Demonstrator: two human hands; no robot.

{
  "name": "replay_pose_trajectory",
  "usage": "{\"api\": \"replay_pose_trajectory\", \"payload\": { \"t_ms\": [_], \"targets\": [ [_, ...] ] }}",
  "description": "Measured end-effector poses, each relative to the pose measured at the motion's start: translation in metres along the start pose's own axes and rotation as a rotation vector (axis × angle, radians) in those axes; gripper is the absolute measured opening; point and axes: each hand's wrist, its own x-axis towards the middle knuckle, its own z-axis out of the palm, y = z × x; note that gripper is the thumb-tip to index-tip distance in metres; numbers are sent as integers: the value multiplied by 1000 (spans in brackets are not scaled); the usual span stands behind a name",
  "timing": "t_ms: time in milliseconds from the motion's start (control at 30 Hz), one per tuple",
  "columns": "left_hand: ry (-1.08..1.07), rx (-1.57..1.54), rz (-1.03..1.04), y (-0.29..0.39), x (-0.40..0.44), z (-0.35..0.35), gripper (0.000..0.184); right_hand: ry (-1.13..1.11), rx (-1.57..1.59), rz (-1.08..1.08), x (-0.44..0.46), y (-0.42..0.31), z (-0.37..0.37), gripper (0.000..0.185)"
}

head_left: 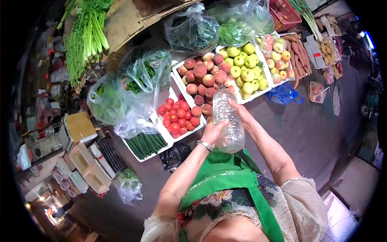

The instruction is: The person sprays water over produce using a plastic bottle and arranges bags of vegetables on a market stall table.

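Observation:
A large clear plastic bottle (pixel 229 139) is between my hands, its neck pointing away from me over the peaches (pixel 200 70). Around its near left side wraps my left hand (pixel 215 132), with a watch on the wrist. My right hand (pixel 240 111) grips the bottle's right side farther up; some of its fingers are hidden behind it. The bottle's wide base faces my green apron (pixel 219 177). Red tomatoes (pixel 177 117) sit in a white foam box left of the bottle, and yellow-green apples (pixel 246 68) fill another box beyond my right hand.
Cucumbers (pixel 145 145) lie in a foam box at the left, near a black bag (pixel 175 156). Bagged greens (pixel 147 68) stand behind the boxes. To the right are bagged apples (pixel 277 60), sweet potatoes (pixel 299 54) and a blue water jug (pixel 283 94) on the floor.

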Motion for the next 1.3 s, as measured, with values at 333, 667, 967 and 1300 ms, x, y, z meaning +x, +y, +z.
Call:
{"api": "replay_pose_trajectory", "payload": {
  "t_ms": [333, 667, 967, 1300],
  "targets": [
    [32, -37, -37, 14, -47, -39, 33, 13, -45, -33, 4, 27, 50, 42],
    [132, -53, -95, -6, -67, -71, 40, 7, 0, 102, 15, 87, 54, 45],
    [114, 3, -268, -35, -66, -67, 38, 84, 104, 138, -12, 126, 11, 44],
    [81, 154, -294, -64, -75, -11, 41, 121, 149, 68, -61, 130, -38, 42]
  ]
}}
